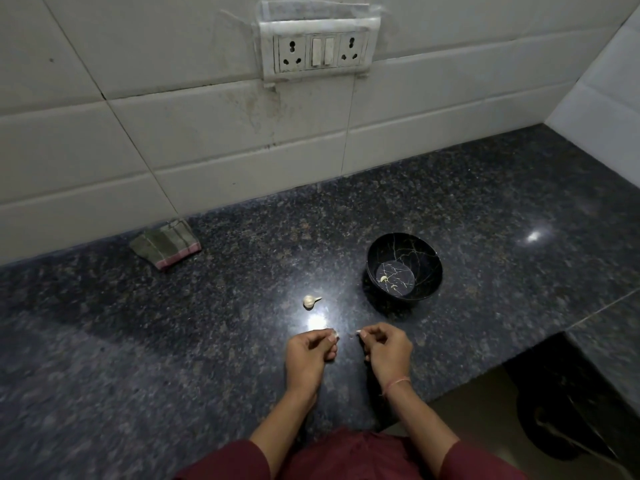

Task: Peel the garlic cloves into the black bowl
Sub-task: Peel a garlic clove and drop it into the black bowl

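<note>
On the dark speckled granite counter (173,341), the left hand (310,355) pinches a small pale garlic clove (334,336) at its fingertips. The right hand (386,351), just beside it, nips what looks like a scrap of papery skin (356,335), though it is too small to be sure. One unpeeled whole clove (310,301) lies farther off. The black marbled bowl (403,270) at far right holds a peeled piece. Best to pull the skin along the clove and keep a firm pinch.
</note>
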